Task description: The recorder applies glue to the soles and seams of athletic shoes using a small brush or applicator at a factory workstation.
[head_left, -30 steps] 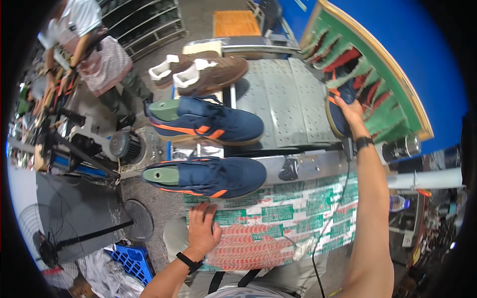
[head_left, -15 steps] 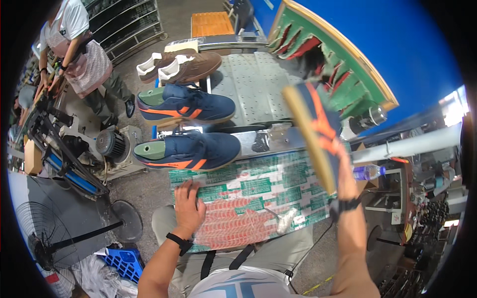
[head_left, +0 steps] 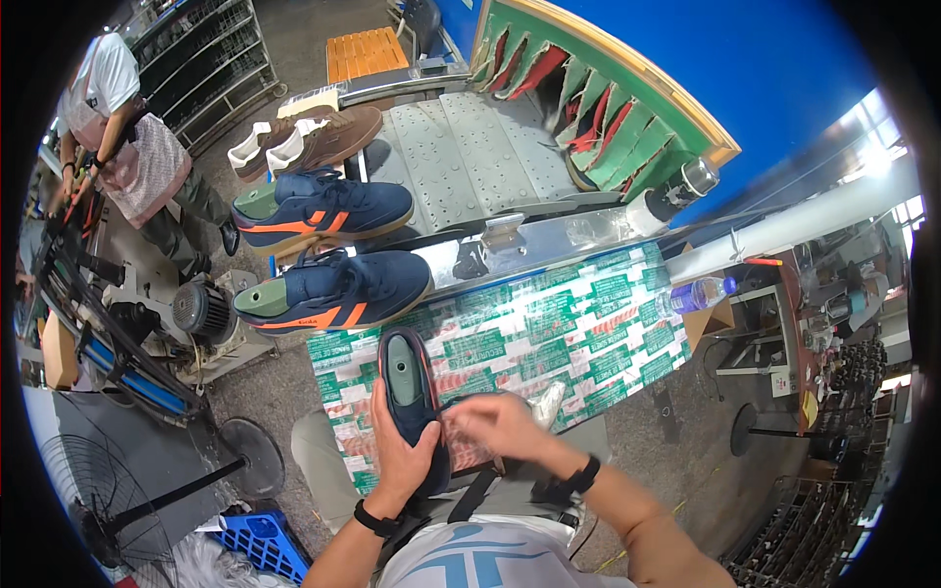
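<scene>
While your left hand [head_left: 400,458] clasps the navy shoe [head_left: 414,418], lower centre of the frame, your right hand [head_left: 505,428] curls beside it, any pinch undeterminable; this appears a positioning step, the next move needing steady left support.

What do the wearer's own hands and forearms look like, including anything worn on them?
Both the left hand and right hand are ungloved. Each wrist has a black band: left wristband, right wristband. No sleeves cover the visible forearms. The right fingers are motion-blurred, so finer details there can't be told.
</scene>
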### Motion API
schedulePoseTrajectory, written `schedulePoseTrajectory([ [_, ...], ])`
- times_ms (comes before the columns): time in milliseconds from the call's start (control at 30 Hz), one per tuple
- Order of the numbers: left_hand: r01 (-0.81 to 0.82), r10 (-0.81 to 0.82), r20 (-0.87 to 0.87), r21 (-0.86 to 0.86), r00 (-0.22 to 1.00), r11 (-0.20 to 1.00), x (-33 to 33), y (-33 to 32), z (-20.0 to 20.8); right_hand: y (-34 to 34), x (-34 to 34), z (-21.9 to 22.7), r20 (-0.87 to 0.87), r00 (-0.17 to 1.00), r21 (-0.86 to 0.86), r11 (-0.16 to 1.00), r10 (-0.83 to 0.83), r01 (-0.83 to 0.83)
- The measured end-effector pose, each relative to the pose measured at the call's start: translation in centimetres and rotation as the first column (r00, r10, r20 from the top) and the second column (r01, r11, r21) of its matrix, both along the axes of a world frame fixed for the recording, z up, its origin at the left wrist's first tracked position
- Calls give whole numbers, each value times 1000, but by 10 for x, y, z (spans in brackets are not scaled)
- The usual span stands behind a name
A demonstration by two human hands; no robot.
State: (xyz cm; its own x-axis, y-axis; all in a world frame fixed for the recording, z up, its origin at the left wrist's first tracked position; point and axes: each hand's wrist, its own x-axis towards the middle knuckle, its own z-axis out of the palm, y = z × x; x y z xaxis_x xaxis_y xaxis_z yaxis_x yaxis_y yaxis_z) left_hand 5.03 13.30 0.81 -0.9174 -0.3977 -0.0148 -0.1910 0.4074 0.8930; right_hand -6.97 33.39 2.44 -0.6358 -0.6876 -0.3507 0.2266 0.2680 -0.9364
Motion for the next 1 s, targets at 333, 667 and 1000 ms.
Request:
schedulePoseTrajectory([
  [333, -102, 103, 20, -51, 994, 993, -12, 2, -20, 50, -440, -21, -969, 245, 155, 659, -45, 736],
  [667, -107, 107, 28, -23, 994, 994, -17, 0, -26, 48, -556, -19, -825, 517, 366, 482, -228, 796],
  [1000, -81, 84, 30, -86, 996, 993, -5, 4, -18, 40, -484, 45, 238, 807, -124, 807, -541, 578],
])
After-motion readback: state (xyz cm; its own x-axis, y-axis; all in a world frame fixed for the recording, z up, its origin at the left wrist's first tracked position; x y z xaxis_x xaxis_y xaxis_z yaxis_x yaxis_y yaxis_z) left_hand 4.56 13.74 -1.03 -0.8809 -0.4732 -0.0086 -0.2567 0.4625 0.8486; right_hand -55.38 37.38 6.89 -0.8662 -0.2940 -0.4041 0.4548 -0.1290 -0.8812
